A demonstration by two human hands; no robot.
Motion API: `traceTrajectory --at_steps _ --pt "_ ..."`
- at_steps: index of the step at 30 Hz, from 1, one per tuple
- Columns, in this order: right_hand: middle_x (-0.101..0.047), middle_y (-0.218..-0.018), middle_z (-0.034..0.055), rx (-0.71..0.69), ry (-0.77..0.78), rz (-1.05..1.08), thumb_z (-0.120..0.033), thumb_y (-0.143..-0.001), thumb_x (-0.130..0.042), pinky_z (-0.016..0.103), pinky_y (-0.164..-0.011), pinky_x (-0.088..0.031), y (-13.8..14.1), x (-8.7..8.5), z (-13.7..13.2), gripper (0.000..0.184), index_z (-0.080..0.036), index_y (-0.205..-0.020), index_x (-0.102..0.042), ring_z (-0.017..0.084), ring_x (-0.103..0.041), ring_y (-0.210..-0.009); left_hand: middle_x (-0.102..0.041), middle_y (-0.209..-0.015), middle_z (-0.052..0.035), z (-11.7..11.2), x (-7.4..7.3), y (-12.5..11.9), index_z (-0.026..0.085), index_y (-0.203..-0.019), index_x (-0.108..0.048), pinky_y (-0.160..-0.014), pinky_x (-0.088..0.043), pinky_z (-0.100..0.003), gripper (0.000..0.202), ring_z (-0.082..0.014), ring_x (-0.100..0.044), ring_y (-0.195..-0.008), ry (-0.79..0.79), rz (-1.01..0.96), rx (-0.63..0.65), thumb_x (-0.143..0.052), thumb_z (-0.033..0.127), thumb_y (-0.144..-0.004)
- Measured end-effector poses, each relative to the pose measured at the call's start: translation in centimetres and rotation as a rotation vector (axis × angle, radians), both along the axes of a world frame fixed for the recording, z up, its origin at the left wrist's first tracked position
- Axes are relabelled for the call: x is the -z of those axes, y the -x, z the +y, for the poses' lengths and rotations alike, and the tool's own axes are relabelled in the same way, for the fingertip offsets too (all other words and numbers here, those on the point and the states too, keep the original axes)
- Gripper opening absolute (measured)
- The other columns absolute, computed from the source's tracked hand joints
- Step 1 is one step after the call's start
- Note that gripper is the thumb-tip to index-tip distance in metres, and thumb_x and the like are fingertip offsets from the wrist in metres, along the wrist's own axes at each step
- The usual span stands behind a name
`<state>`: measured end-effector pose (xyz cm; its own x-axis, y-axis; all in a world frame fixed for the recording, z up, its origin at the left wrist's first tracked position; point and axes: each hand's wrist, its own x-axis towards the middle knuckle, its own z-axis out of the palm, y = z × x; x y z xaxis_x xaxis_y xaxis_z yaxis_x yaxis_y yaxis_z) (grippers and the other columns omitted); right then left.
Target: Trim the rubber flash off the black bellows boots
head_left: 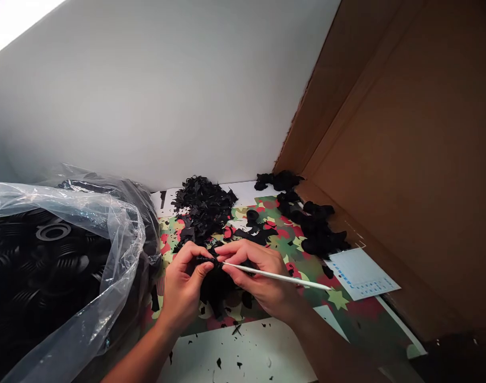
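Note:
My left hand (185, 287) is closed, pinching a small black rubber part (206, 260) between thumb and fingers. My right hand (259, 276) is closed around a thin white stick-like tool (278, 275), whose tip meets the black part at the left fingertips. Both hands hover over a dark heap of black scraps (217, 290) on a camouflage-patterned mat (291, 250).
A clear plastic bag (59, 255) full of black ribbed rubber parts fills the left. A pile of black trimmings (203, 205) lies behind the hands, and finished black pieces (315, 223) lie along a cardboard wall (406, 159) at right. A white printed card (362, 274) lies near it.

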<state>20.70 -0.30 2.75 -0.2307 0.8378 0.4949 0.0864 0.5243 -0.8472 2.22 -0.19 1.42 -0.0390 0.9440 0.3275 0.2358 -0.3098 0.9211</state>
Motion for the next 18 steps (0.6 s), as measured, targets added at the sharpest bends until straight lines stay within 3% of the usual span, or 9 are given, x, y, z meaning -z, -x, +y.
traceTrajectory --at_steps 3,11,18 --pt "-0.078 -0.107 0.0048 0.015 -0.054 -0.059 -0.016 -0.095 -0.065 0.029 -0.082 -0.06 0.0 0.1 -0.1 0.014 -0.022 -0.083 -0.064 0.018 -0.075 -0.093 -0.064 -0.072 0.0014 0.0 0.0 0.0 0.022 -0.076 -0.072 -0.064 -0.044 -0.025 0.005 -0.0156 -0.058 -0.067 0.001 0.006 -0.003 -0.072 0.025 -0.081" --pt "-0.078 -0.099 0.0073 0.143 -0.381 -0.2 -0.013 -0.101 -0.055 0.035 -0.083 -0.061 1.1 0.3 -0.4 0.015 -0.022 -0.092 -0.063 0.02 -0.072 -0.093 -0.064 -0.071 0.0025 0.1 -0.1 0.0 0.022 -0.076 -0.071 -0.063 -0.044 -0.023 0.004 -0.0143 -0.058 -0.066 0.007 0.031 -0.045 -0.071 0.023 -0.08" --pt "-0.077 -0.097 0.0071 0.219 -0.395 -0.21 -0.011 -0.102 -0.052 0.032 -0.082 -0.06 1.5 0.3 -0.4 0.018 -0.021 -0.097 -0.066 0.019 -0.071 -0.092 -0.064 -0.071 0.0023 0.1 -0.2 -0.1 0.022 -0.075 -0.072 -0.063 -0.044 -0.024 0.005 -0.0144 -0.058 -0.066 0.022 0.034 -0.024 -0.072 0.024 -0.079"
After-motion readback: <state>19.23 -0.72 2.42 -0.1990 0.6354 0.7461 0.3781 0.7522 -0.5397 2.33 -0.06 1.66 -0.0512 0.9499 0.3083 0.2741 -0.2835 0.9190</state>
